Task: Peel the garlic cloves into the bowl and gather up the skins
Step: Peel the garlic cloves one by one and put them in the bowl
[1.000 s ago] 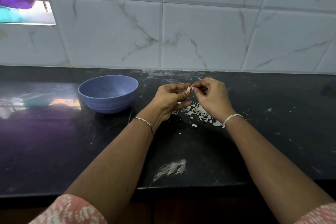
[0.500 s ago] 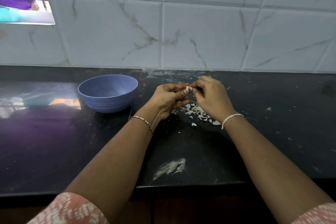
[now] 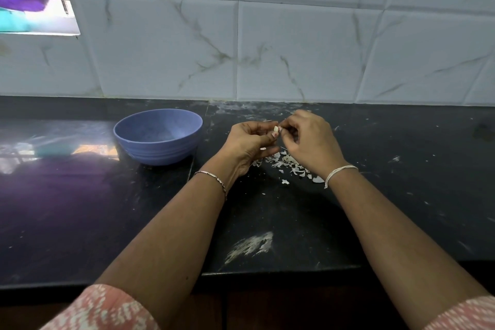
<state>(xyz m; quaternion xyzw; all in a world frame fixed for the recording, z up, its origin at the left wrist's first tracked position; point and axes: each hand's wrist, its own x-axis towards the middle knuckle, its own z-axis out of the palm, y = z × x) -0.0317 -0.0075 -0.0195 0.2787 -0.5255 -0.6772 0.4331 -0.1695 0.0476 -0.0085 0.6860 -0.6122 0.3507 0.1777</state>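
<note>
Your left hand (image 3: 250,142) and right hand (image 3: 308,139) both pinch one clove (image 3: 275,128) above the skins (image 3: 288,165), right of the bowl (image 3: 158,136). Peeling looks well underway; this clove isn't dropped in yet, and the skins lie ungathered.
</note>
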